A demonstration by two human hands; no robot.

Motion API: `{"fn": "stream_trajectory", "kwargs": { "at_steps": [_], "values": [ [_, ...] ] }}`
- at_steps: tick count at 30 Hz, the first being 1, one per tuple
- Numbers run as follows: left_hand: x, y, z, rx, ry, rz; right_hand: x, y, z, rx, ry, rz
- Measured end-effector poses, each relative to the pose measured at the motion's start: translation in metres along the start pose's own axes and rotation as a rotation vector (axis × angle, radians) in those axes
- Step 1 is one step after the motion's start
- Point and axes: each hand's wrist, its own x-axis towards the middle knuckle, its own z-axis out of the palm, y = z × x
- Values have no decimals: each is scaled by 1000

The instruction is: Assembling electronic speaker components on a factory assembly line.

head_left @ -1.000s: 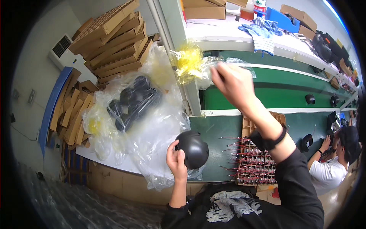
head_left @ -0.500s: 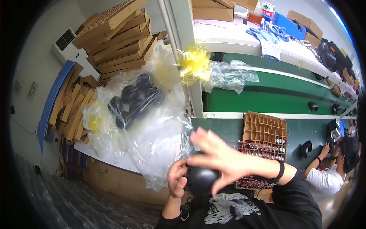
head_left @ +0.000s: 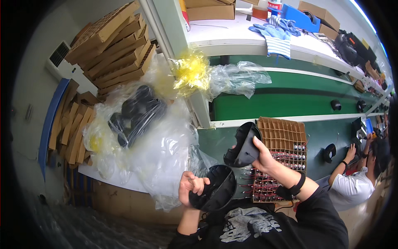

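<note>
A round black plastic housing shell (head_left: 219,190) is gripped at its left rim by my left hand (head_left: 191,187), its hollow inside facing up. My right hand (head_left: 262,157) holds a second black shell (head_left: 244,146) by its edge, tilted and raised just beyond the first one. The two shells are apart, though close together. Right beside my right hand lies a cardboard divider tray (head_left: 282,135), its far cells bare and its nearer cells filled with small metal parts on red wires.
Clear plastic bags (head_left: 153,166) with black parts cover the white table at left, near stacked cardboard trays (head_left: 112,45). A green conveyor belt (head_left: 269,99) runs beyond the bench. Blue-striped gloves (head_left: 275,37) lie on the shelf. A co-worker (head_left: 352,189) sits at right near a black part (head_left: 329,153).
The black housing between my hands now shows as two separate shells. My right hand has moved up and away with one, while my left keeps the other. The view has shifted slightly.
</note>
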Motion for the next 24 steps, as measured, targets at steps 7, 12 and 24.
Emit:
{"fn": "stream_trajectory", "kwargs": {
  "at_steps": [7,12,24],
  "values": [
    [0,-39,20,493,182,263,66,37,-15,299,312,96],
    [-20,-29,7,240,260,114,122,52,-100,501,622,57],
    [-45,5,-34,-129,1098,-29,201,4,-217,149,729,48]
  ]
}}
